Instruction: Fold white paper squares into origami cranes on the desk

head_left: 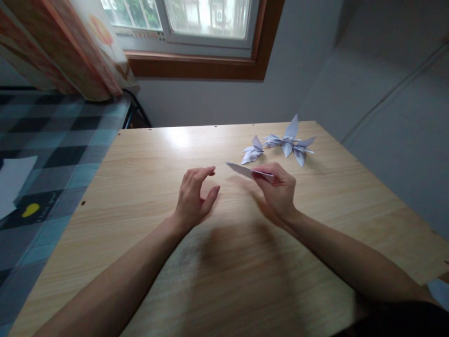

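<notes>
My right hand [277,189] pinches a folded piece of white paper [242,170] above the middle of the wooden table [140,187]; the paper's pointed end juts left toward my left hand. My left hand [194,196] hovers just left of it, fingers apart and curled, holding nothing. Behind the right hand, two finished folded paper figures lie on the table: a small one [253,150] and a larger one with pointed wings [290,140].
The table's far edge meets a grey wall under a window [196,23]. A bed with a checked cover [52,154] stands at the left, bearing a white sheet [14,180]. A patterned curtain [70,51] hangs at upper left. The table's right edge borders a grey wall.
</notes>
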The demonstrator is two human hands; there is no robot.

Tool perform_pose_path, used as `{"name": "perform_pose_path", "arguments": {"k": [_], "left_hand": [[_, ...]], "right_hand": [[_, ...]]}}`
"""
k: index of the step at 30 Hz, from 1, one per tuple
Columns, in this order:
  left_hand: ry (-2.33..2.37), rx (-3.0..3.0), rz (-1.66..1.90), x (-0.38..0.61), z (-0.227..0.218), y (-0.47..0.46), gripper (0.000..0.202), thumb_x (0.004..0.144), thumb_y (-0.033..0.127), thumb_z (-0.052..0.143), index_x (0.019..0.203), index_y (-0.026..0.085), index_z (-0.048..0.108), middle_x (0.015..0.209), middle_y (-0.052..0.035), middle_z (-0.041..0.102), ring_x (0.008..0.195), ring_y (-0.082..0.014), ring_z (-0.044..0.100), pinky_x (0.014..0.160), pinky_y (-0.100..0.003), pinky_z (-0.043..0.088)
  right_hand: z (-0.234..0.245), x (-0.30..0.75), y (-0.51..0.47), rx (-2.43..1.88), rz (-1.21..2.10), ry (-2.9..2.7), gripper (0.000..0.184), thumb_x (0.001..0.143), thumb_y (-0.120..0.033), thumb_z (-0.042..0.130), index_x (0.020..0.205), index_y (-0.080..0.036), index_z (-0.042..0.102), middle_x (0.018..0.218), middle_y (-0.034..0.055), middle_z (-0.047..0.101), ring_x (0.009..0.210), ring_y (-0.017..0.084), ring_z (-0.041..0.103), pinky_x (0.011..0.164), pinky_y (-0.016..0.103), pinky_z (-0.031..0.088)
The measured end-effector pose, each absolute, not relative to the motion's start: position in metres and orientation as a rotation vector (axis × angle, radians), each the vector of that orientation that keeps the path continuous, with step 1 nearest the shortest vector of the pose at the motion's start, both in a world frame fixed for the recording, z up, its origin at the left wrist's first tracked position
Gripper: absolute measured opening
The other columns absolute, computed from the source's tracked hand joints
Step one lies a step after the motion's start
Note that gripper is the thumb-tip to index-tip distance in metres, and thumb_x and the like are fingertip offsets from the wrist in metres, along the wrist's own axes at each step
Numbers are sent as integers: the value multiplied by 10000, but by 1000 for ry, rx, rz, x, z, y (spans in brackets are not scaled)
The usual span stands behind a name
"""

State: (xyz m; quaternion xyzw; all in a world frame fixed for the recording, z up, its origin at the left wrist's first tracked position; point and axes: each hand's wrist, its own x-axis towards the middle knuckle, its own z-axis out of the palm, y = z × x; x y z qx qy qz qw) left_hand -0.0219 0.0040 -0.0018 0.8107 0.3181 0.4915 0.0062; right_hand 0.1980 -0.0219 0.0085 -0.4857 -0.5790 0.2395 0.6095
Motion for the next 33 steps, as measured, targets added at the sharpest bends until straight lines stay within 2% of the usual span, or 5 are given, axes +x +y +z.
{"name": "perform_pose_path", "arguments": {"k": [6, 11, 17, 24, 33], "left_hand": [[1221, 2676, 1161, -19, -1, 6, 276, 939, 304, 543, 1171, 171, 609, 1175, -125, 654, 1115, -280, 584, 946, -456, 469], [1252, 2804, 645, -15, -4, 8, 285, 929, 337, 558, 1140, 188, 679, 1213, -88, 709, 1186, -315, 598, 990, -503, 425], [1273, 2802, 530, -15, -1, 5, 353, 940, 339, 526, 1241, 216, 666, 1303, -77, 681, 1279, -334, 566, 1068, -552, 358], [1276, 2818, 529, -17, -3, 2, 388, 935, 467, 541, 1216, 228, 662, 1310, -111, 672, 1265, -362, 571, 1109, -636, 272], [1320, 2830, 537, -23, 1, 4, 426, 949, 496, 501, 1194, 179, 647, 1337, -153, 642, 1302, -382, 523, 1084, -633, 307]], "right_hand": [[-2, 198, -27, -1087, 227, -2271, 263, 827, -436, 741, 934, -196, 752, 996, 87, 744, 953, 277, 639, 911, 474, 459], [-5, 194, -17, -1190, 223, -2175, 468, 916, -472, 611, 1229, -128, 655, 1287, 171, 647, 1208, 296, 577, 1051, 458, 444], [-10, 191, -4, -1192, 229, -2634, 673, 982, -434, 477, 1508, -32, 351, 1585, 225, 342, 1494, 319, 294, 1226, 519, 228], [-16, 222, -12, -1302, 226, -2623, 893, 894, -614, 565, 1514, -16, 331, 1575, 285, 312, 1495, 375, 274, 1203, 560, 258], [-13, 245, -12, -990, -21, -2534, 422, 940, -496, 580, 1168, -152, 667, 1220, 169, 678, 1132, 294, 612, 969, 462, 485]]}}
